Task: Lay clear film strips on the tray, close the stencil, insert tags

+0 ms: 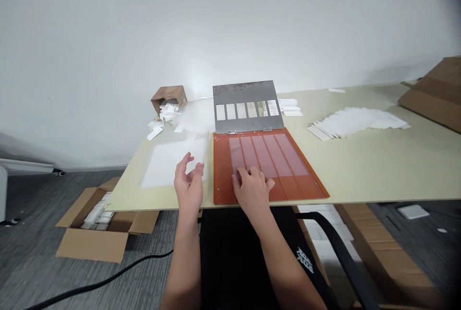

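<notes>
My right hand (252, 186) rests on an orange board (221, 170) with long slots, its curled fingers touching the near end of a translucent sheet (277, 156) that lies on the board. Just left of the board my left hand (189, 180) is raised, thumb and fingers apart with nothing between them. Below and behind it lies a stack of white translucent sheets (162, 163). Hinged to the board's far edge, a grey metal plate (245, 93) with a row of rectangular windows leans back, folded up.
White paper slips spill from a small cardboard box (169, 93) at back left. A fanned pile of white slips (356, 122) lies to the right, near a large cardboard box (435, 91). An open carton (91, 242) stands on the floor at left, a black chair armrest (334, 242) at lower right.
</notes>
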`<action>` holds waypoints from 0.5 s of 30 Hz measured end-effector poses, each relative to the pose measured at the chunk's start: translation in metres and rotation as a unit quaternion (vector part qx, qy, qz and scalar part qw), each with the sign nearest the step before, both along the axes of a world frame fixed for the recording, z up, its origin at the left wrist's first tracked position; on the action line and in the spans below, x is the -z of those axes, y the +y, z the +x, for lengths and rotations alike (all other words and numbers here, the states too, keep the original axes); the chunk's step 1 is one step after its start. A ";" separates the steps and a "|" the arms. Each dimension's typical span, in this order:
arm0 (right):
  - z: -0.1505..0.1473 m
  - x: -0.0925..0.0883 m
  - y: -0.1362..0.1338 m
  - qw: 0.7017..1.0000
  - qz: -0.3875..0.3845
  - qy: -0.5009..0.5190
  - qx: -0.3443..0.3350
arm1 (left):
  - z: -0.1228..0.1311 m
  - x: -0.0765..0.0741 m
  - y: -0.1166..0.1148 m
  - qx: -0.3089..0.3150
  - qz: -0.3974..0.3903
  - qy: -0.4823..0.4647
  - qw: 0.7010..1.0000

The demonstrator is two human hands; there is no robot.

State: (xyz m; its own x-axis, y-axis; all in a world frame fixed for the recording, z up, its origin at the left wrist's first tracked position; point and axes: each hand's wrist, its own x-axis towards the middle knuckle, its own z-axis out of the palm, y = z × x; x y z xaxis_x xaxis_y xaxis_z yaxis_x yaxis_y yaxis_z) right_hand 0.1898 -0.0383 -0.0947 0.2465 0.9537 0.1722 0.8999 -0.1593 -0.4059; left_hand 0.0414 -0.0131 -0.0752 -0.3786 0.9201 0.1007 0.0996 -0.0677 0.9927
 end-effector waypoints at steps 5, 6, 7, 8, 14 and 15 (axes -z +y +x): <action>-0.001 0.000 -0.002 0.999 0.025 0.021 -0.010 | 0.001 -0.001 -0.004 0.008 -0.001 -0.056 0.998; -0.002 -0.001 -0.003 0.998 0.040 0.038 -0.021 | 0.001 -0.001 -0.005 0.012 -0.005 -0.075 0.997; -0.004 -0.001 -0.003 0.996 0.055 0.064 -0.039 | 0.001 -0.001 -0.006 0.016 -0.009 -0.094 0.995; -0.007 -0.003 -0.003 0.991 0.069 0.096 -0.062 | 0.002 0.000 -0.007 0.023 -0.014 -0.114 0.993; -0.030 -0.009 0.000 0.955 0.130 0.227 -0.139 | 0.003 0.001 -0.008 0.043 -0.076 -0.242 0.966; -0.032 -0.009 0.002 0.953 0.135 0.234 -0.140 | 0.002 0.000 -0.008 0.038 -0.084 -0.260 0.961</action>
State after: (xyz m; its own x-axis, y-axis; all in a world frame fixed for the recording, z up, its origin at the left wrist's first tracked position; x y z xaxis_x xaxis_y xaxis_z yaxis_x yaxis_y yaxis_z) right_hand 0.1574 -0.0367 -0.0857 0.0994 0.9302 0.3534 0.6032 0.2262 -0.7649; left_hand 0.0437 -0.0206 -0.0755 -0.2683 0.9340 -0.2360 -0.4119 0.1102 0.9045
